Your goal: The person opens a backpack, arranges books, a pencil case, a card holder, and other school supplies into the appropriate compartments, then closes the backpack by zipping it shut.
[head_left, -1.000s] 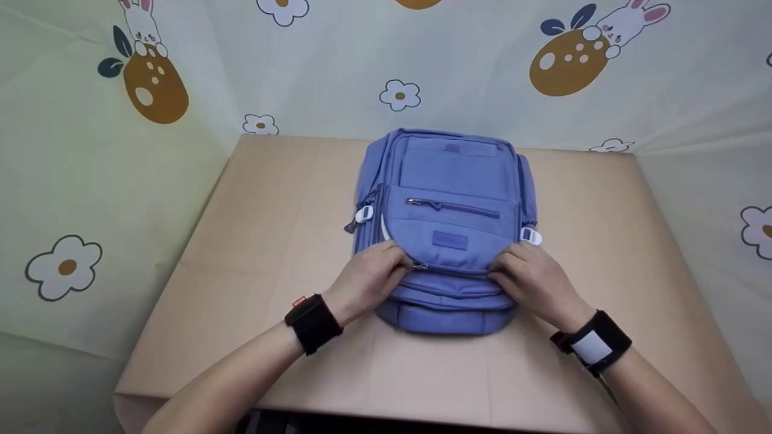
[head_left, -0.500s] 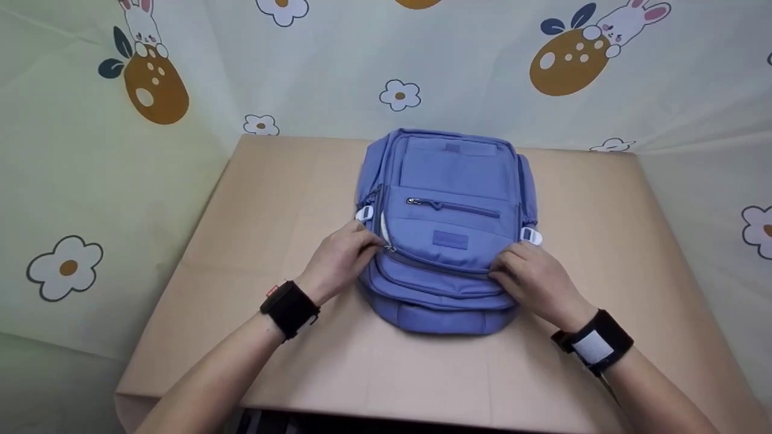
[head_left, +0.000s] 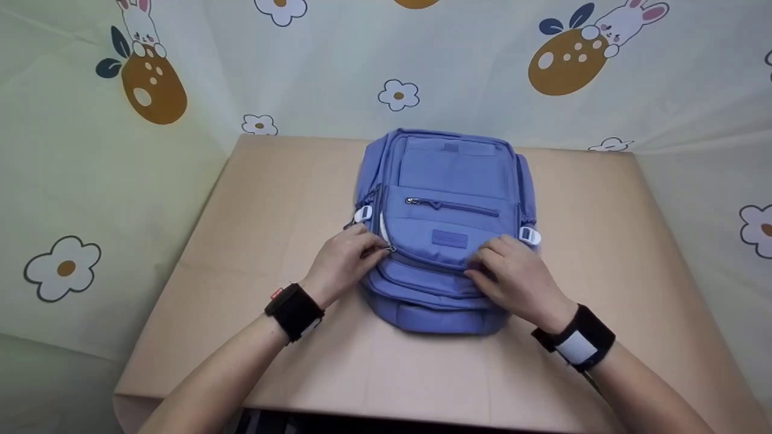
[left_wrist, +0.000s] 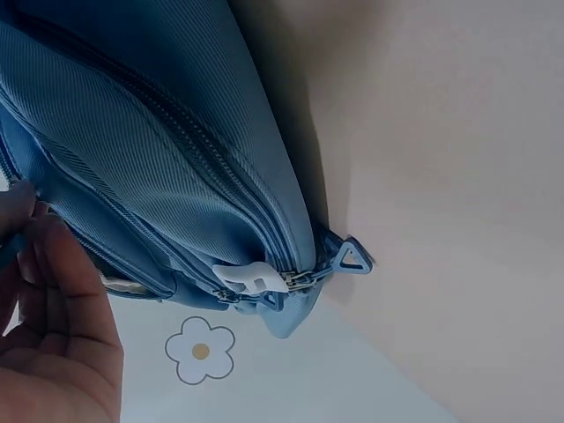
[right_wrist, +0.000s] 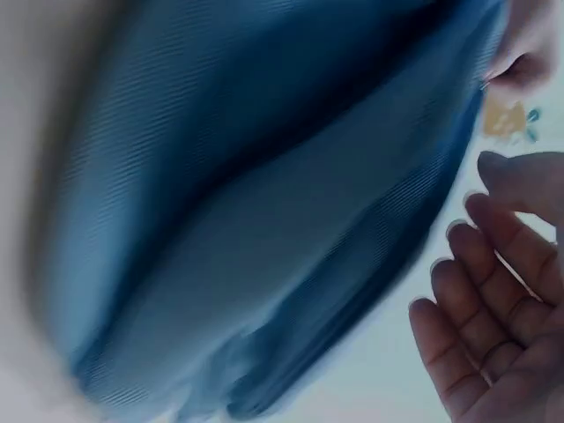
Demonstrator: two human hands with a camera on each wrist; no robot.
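A blue backpack (head_left: 452, 175) lies front side up. A curved zipper crosses its lower front pocket, partly parted at the left, where a white edge shows. At that zipper's metal slider (head_left: 392, 248), my left hand (head_left: 342, 260) pinches the pull between thumb and forefinger. Only a bit of the blue pull (left_wrist: 11, 250) shows past the fingers in the left wrist view. My right hand (head_left: 517, 277) is over the right part of the same zipper. Its fingers (right_wrist: 480, 295) are loosely bent and hold nothing in the right wrist view.
Tan paper covers the table (head_left: 271, 199). A white buckle (head_left: 363, 213) sits on the bag's left side, another white buckle (head_left: 529, 235) on its right. Triangular zipper pulls (left_wrist: 352, 256) hang near the left buckle. A printed curtain (head_left: 338, 60) surrounds the table's back and sides.
My left hand has moved left and up along the zipper with the pull, and the slider has gone with it. My right hand has let go of the pocket's right edge and shifted left.
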